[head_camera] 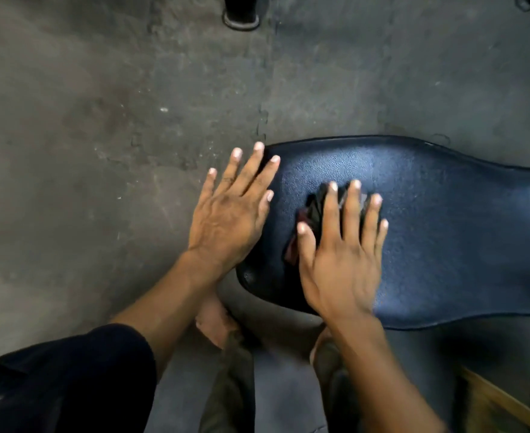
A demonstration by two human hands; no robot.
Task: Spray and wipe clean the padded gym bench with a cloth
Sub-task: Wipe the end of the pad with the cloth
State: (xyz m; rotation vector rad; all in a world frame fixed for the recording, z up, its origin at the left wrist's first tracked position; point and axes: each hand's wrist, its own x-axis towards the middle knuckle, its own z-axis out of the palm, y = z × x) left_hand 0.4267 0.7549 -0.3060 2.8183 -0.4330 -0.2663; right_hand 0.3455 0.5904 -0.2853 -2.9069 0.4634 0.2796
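Observation:
The padded gym bench [445, 226] has a dark blue textured cover and runs from the middle of the view to the right edge. A small dark cloth with a reddish edge [312, 210] lies on the bench's left end. My right hand [342, 254] lies flat on the cloth, fingers spread, pressing it to the pad. My left hand [229, 214] is flat and spread at the bench's left rim, its fingertips over the pad's edge, holding nothing. No spray bottle is in view.
Grey, worn concrete floor [117, 120] surrounds the bench. A dark round equipment foot [242, 17] stands at the top middle. My bare feet [217, 323] and trouser legs are below the bench end. A wooden frame [501, 401] shows at the bottom right.

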